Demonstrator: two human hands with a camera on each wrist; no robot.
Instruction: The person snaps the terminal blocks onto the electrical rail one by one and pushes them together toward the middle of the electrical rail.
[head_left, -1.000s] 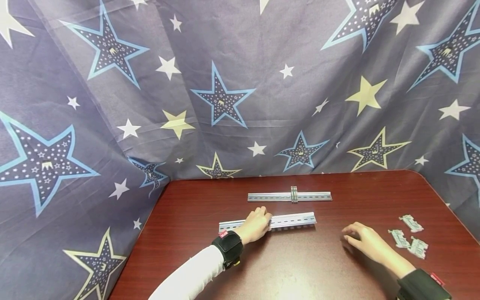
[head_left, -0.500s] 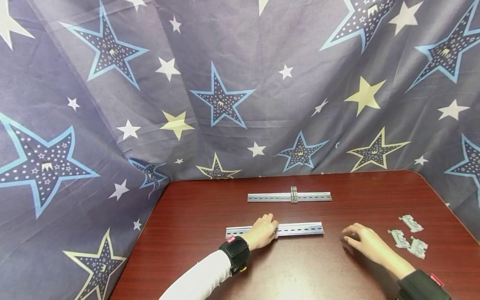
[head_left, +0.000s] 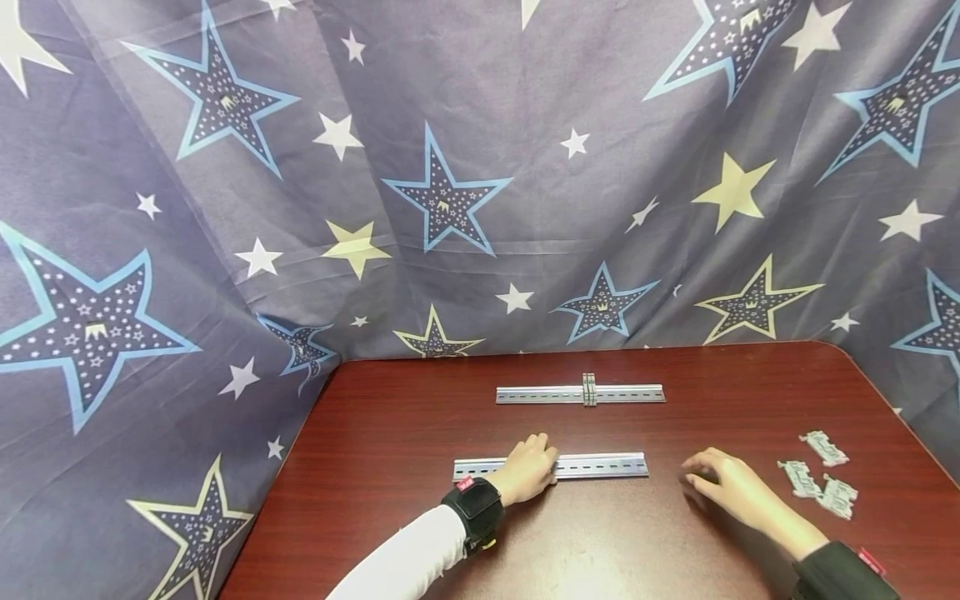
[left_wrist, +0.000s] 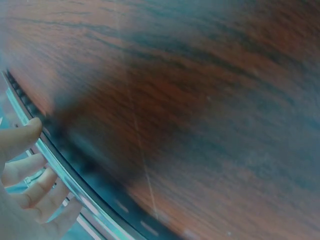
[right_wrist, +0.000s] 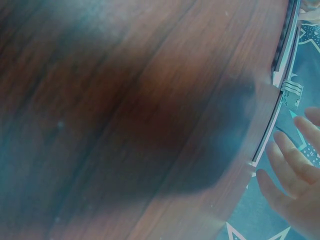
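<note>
My left hand [head_left: 527, 469] holds a slotted metal DIN rail [head_left: 600, 465] near its middle, just in front of the table's centre. In the left wrist view the thumb [left_wrist: 31, 131] lies on the near side of the rail and the other fingers reach to its far side. To the right, my right hand [head_left: 731, 483] stays low over the table with relaxed, slightly bent fingers and holds nothing; the right wrist view shows its fingers [right_wrist: 287, 150] apart. Farther back lies a second DIN rail [head_left: 536, 395], with a few thin terminal blocks [head_left: 589, 389] standing side by side on it.
Three loose pale grey terminal blocks lie at the right: one farther back [head_left: 823, 447], one at the left [head_left: 799, 478] and one in front [head_left: 837, 497]. The reddish-brown table [head_left: 405, 400] ends at a star-patterned curtain [head_left: 465, 292] behind and at both sides.
The near rail has come toward me and a little to the right with my left hand, and now lies more level. My right hand has hardly moved.
</note>
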